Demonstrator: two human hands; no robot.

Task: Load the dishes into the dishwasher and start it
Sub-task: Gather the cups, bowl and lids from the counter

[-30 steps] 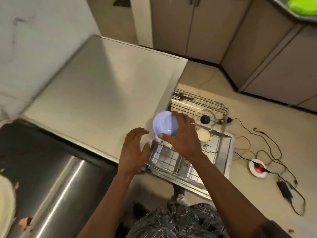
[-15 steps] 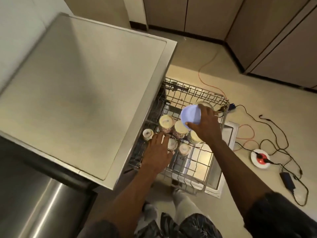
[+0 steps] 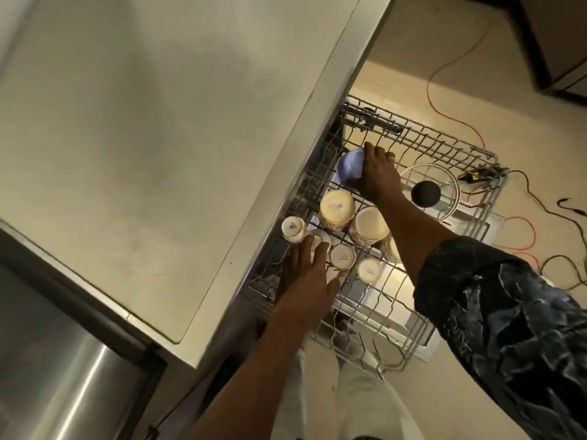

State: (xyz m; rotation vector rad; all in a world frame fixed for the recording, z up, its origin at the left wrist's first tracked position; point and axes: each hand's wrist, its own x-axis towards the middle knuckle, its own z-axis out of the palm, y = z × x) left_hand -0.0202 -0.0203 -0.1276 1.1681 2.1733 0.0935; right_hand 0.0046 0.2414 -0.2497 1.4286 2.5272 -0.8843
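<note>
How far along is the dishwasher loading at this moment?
Done: cream upturned cups and a black-knobbed glass lid sit in the pulled-out wire rack. In hand: the right hand holds a pale blue bowl at its far side. Left: setting it down, closing, starting.

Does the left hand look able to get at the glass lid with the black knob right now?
Probably not directly. The left hand sits over the small cups, and the right forearm lies across the path to the glass lid while the right hand grips the blue bowl.
</note>
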